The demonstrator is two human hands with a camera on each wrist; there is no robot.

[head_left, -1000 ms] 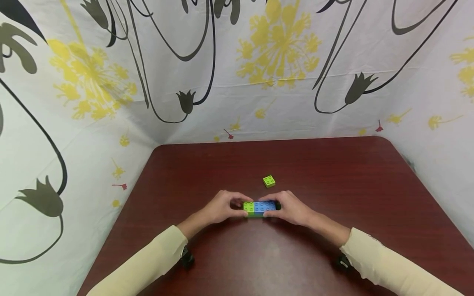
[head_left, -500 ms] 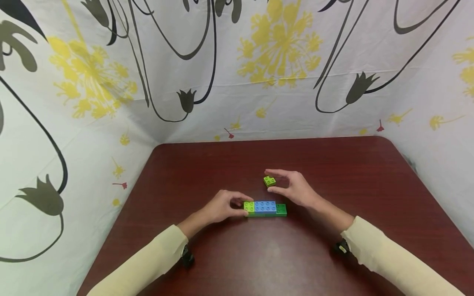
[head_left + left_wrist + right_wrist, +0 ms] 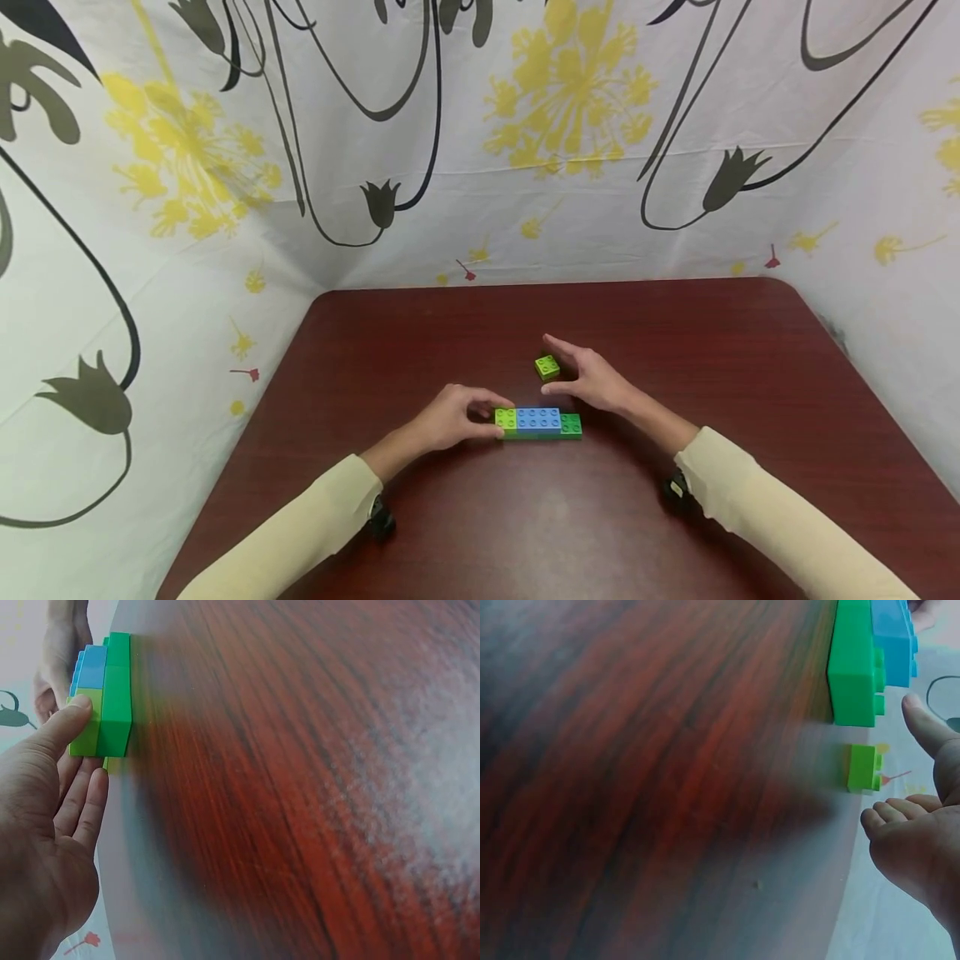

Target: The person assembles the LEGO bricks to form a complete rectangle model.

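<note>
Well beyond 1 loose lime brick (image 3: 547,367) hangs flowered cloth (image 3: 465,158).

A dark red-brown, wood-grained table (image 3: 465,525) with rounded far corners carries a long green base layer (image 3: 571,427), topped by a lime brick (image 3: 506,419) at left and a blue brick (image 3: 537,419) beside it. Farther back, a loose four-stud brick (image 3: 547,367) sits directly on the glossy surface.

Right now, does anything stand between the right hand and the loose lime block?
Nothing visible does. In the head view, the right hand is open beside the loose lime block, with only tabletop in the gap; the joined blocks lie nearer the person, outside that gap.
</note>
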